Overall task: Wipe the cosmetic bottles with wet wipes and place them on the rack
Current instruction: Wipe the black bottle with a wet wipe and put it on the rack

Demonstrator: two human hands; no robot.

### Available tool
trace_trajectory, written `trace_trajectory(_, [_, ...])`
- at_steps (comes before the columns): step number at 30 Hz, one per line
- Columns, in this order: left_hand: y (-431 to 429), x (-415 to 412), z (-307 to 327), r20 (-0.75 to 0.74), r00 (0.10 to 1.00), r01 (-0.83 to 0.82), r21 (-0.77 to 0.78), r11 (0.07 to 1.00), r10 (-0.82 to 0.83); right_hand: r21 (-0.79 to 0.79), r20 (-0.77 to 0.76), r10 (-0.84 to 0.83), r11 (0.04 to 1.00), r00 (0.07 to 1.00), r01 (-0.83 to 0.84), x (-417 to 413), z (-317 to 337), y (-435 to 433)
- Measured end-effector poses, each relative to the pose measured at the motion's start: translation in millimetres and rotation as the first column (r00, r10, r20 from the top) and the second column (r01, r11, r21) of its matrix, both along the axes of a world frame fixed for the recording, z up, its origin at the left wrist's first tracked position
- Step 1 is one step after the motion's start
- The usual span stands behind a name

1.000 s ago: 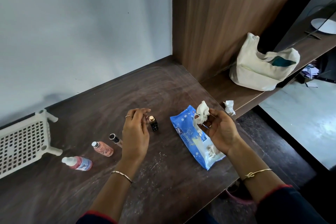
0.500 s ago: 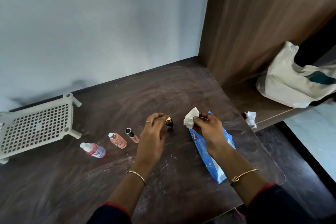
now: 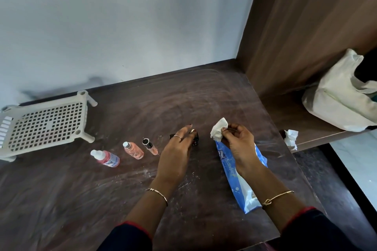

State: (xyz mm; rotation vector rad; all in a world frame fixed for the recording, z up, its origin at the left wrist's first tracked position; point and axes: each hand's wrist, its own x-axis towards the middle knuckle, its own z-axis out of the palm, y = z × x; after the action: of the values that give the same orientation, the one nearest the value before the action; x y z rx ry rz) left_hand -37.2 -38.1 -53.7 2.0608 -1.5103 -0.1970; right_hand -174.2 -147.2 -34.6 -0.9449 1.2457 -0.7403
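Rack of white perforated plastic [image 3: 47, 126], short-legged, sits at the far left of the dark brown wooden worktop [image 3: 81, 199], against the wall. All four bottles are on the worktop, off the rack. Three lie on their sides in a row just right of it, near one another but apart: pink bottle with white cap [image 3: 106, 158], peach bottle with white cap [image 3: 133, 150], small peach tube with black cap [image 3: 150, 146]. The fourth, a small dark bottle [image 3: 195, 141], stands upright right of the tube, mostly hidden by the left hand.

Blue wet-wipe pack [image 3: 234, 185] lies flat near the worktop's right edge; white shows through its pale near end. Cream cloth bag [image 3: 336, 96] slumps on the lower wooden shelf [image 3: 285, 116] to the right; contents cannot be told. Crumpled white tissue [image 3: 290, 138] lies at the shelf's front edge.

Left hand [image 3: 177, 149]: palm down, ring on one finger, thumb and fingertips closed on the top of the small dark bottle. Right hand [image 3: 238, 142]: above the far end of the pack, fingers curled, pinching a crumpled white wet wipe [image 3: 217, 133] that sticks out to its left, near the dark bottle but apart. Thin bracelets on both wrists; dark sleeves.
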Motion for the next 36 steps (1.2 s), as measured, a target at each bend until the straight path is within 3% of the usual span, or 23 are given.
trace_trajectory(13, [1.3, -2.3, 7.7, 0.162, 0.986, 0.015, 0.058, 0.998, -0.024, -0.001, 0.026, 0.021, 1.0, 0.999, -0.021, 0.9, 0.4, 1.1])
trace_trajectory(36, [-29.5, -8.7, 21.3, 0.063, 0.998, 0.018, 0.163, 0.987, -0.029, -0.11, -0.012, 0.035, 0.993, 0.999, -0.036, -16.6, -6.5, 6.4])
